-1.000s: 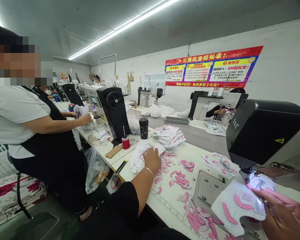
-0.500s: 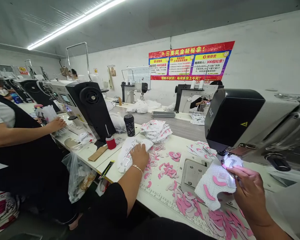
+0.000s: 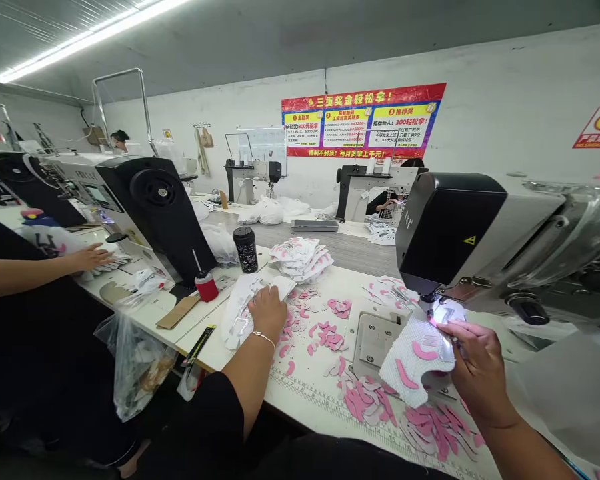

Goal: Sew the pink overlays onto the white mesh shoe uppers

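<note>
A sewing machine head (image 3: 450, 227) stands at the right, its light shining on the needle area. Under it lies a white textured fabric piece (image 3: 405, 363) with pink curved patches. My right hand (image 3: 480, 360) pinches this piece near the needle. Further left, my left hand (image 3: 268, 313), with a bracelet on the wrist, rests on a stack of white cut pieces (image 3: 240, 310); its fingers are slightly bent and partly spread. Loose pink curved pieces (image 3: 330, 337) lie between the hands, and more pink pieces (image 3: 443, 430) lie near the front edge.
Behind my left hand are a pile of white pieces (image 3: 303, 260) and a black cup (image 3: 245, 250). A red spool (image 3: 207, 287), cardboard (image 3: 179, 312) and a cutter (image 3: 199, 345) lie to the left. Another person's hand (image 3: 90, 257) is at the far left.
The view has turned a little to the right, so most things appear further left. My hands keep nearly the same places on the pieces. The other person's hand has shifted left in view.
</note>
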`<state>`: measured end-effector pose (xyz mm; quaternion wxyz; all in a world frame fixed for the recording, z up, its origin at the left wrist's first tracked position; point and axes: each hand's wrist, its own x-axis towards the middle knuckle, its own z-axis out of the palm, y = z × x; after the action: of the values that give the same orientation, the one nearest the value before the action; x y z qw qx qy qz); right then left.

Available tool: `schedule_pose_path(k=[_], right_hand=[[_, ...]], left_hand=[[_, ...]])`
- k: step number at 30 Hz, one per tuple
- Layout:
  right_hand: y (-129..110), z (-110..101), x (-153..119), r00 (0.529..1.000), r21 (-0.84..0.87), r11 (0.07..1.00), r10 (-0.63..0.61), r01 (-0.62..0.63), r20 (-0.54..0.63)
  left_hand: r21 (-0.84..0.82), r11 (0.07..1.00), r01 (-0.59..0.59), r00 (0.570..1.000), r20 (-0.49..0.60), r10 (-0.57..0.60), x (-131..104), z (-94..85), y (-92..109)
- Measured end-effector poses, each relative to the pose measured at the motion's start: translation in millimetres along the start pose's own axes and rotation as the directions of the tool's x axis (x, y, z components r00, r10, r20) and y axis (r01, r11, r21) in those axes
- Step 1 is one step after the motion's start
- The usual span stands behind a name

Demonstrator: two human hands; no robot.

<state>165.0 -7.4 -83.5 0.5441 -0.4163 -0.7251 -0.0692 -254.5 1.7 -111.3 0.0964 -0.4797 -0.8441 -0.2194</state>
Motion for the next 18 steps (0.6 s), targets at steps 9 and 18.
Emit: schedule_pose_path(k=[9,18], right_hand=[[0.3,-0.1,1.8,0.999,0.01,0.999,-0.051,0.051,-0.017],[-7.1,-1.7,11.2,0.994,0.015,0.994,-0.109,0.109,-0.018]], left_hand=[[-0.01,1.0,0.003,1.0,-0.016,-0.003,0.4,0.6,-0.3],[-0.012,0.999,-0.041,0.999,0.006,0.041,1.6,-11.3,6.2]])
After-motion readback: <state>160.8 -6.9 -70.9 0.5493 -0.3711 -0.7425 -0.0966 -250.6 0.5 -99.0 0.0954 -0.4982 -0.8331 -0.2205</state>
